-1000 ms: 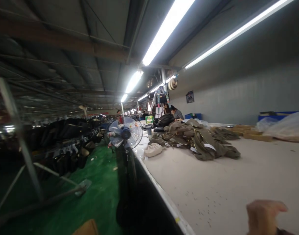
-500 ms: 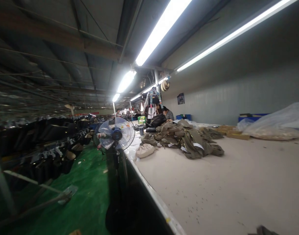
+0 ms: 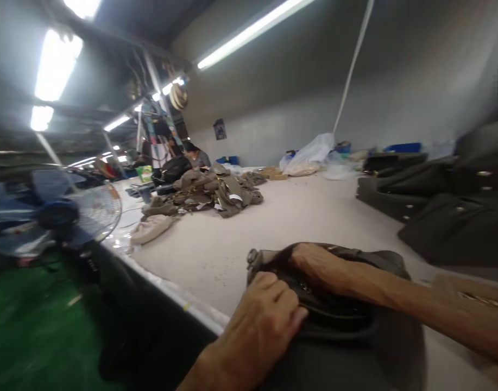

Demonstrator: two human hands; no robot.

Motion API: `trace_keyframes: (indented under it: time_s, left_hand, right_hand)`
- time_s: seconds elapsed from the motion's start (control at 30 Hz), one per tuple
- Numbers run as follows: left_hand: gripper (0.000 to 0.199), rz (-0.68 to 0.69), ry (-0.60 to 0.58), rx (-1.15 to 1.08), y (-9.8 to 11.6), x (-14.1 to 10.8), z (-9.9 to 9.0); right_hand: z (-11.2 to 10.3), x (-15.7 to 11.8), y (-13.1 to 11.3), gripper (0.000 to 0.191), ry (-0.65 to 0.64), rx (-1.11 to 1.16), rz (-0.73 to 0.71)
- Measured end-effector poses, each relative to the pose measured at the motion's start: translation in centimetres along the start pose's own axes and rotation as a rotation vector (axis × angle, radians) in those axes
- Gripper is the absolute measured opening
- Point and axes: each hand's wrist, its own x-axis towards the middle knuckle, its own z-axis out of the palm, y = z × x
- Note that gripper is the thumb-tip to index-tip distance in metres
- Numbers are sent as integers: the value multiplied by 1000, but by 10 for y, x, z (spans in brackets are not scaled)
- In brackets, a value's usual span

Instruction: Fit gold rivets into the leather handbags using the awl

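Note:
A dark olive-grey handbag [image 3: 334, 361] stands on the worktable just in front of me, its top opening facing up. My left hand [image 3: 269, 309] is closed on the near left rim of that opening, fingers curled over the edge. From the right, my right hand [image 3: 316, 263] reaches into the mouth of the bag. Its fingers are hidden inside, so what they touch does not show. A metal fitting [image 3: 254, 258] sits at the bag's left top corner.
Several dark bags [image 3: 456, 201] are piled at the right. A heap of olive cloth pieces [image 3: 216, 187] lies farther up the pale table [image 3: 306, 212]. A fan [image 3: 57, 214] stands off the left edge. Behind the heap sits a person [image 3: 200, 157]; plastic sheeting [image 3: 311, 155] lies near the wall.
My view has swung right and down. Both my hands and the handbag are now in view; before, only a dark scrap showed at the bottom right. The fan now appears larger, at far left.

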Motion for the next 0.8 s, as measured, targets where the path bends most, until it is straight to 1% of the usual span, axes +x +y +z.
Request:
trace_keyframes:
  time_s: [0.07, 0.1, 0.13, 0.2, 0.3, 0.4, 0.43, 0.5, 0.57, 0.63, 0.7, 0.77, 0.8]
  left_hand:
    - [22, 20, 121, 65, -7, -1, 0]
    - [25, 35, 172, 61, -10, -1, 1]
    - [26, 51, 208, 53, -12, -1, 1]
    - [24, 39, 250, 20, -14, 0, 2]
    - [12, -60, 298, -75, -18, 2, 2]
    - [22, -215, 346, -188, -23, 6, 0]
    - [26, -278, 346, -243, -25, 8, -1]
    - [32, -379, 299, -356, -28, 14, -6]
    - [34, -413, 206, -411, -29, 21, -11]
    - [32, -418, 157, -395, -28, 28, -16]
    - [29, -405, 160, -365, -25, 31, -17]
    - [27, -341, 179, -341, -24, 28, -14]
    - [26, -285, 183, -325, -24, 24, -11]
  right_hand:
    - [-17, -12, 7, 28, -97, -52, 2]
    - [-25, -14, 7, 25, -113, -65, 2]
    - [-33, -15, 6, 22, -102, -68, 8]
    - [-44, -15, 3, 23, -34, -51, 29]
    - [-51, -17, -2, 23, 64, -14, 28]
    - [-52, -22, -5, 23, 79, -48, 15]
    - [-51, -24, -6, 24, 70, -71, 23]
    - [-49, -28, -12, 25, 38, -115, 49]
    - [-46, -30, -17, 24, -9, -145, 67]
    - [-43, -30, -21, 21, -48, -178, 66]
    - [-40, -30, -23, 19, -75, -221, 65]
    - [-40, -31, -25, 17, -101, -247, 83]
    - [-41, -33, -28, 14, -101, -242, 93]
